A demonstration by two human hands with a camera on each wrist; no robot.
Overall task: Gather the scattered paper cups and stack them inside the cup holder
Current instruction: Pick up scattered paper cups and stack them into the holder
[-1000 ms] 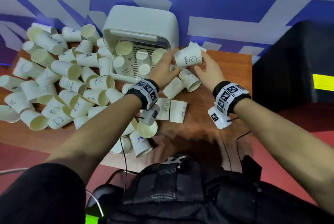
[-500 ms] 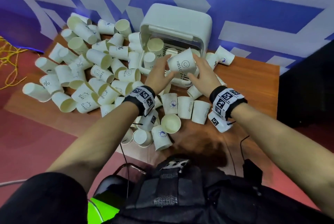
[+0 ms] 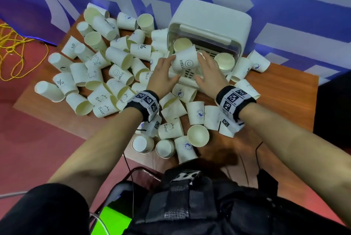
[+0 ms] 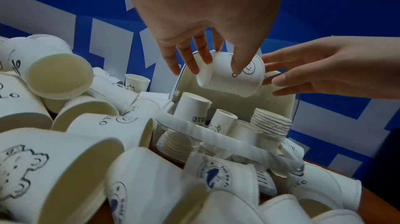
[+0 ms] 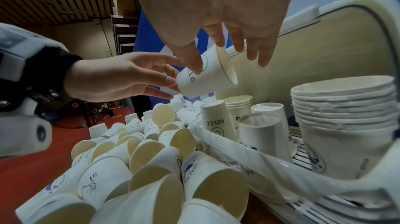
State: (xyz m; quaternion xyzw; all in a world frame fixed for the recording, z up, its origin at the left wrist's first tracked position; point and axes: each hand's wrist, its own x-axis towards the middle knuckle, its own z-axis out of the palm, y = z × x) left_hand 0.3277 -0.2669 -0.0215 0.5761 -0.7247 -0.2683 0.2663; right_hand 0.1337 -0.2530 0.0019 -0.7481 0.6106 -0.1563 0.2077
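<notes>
Both hands hold one white paper cup printed HELLO (image 3: pixel 186 62) on its side over the open tray of the white cup holder (image 3: pixel 209 20). My left hand (image 3: pixel 173 67) pinches its base end, the thumb on the wall (image 4: pixel 238 68). My right hand (image 3: pixel 201 67) grips the rim end, its thumb on the wall (image 5: pixel 192 63). In the tray stand a nested stack of cups (image 5: pixel 342 104) and single upturned cups (image 5: pixel 216 121). Several loose cups (image 3: pixel 106 75) lie scattered left of and in front of the holder.
The wooden table (image 3: pixel 284 92) stands against a blue and white wall. The holder's raised lid (image 5: pixel 314 53) hangs behind the held cup. More loose cups (image 3: pixel 197 115) lie under my wrists. A yellow cord (image 3: pixel 11 54) lies on the red floor at the left.
Both hands carried the HELLO cup left from beside the holder to above its open tray. The cup tipped further onto its side.
</notes>
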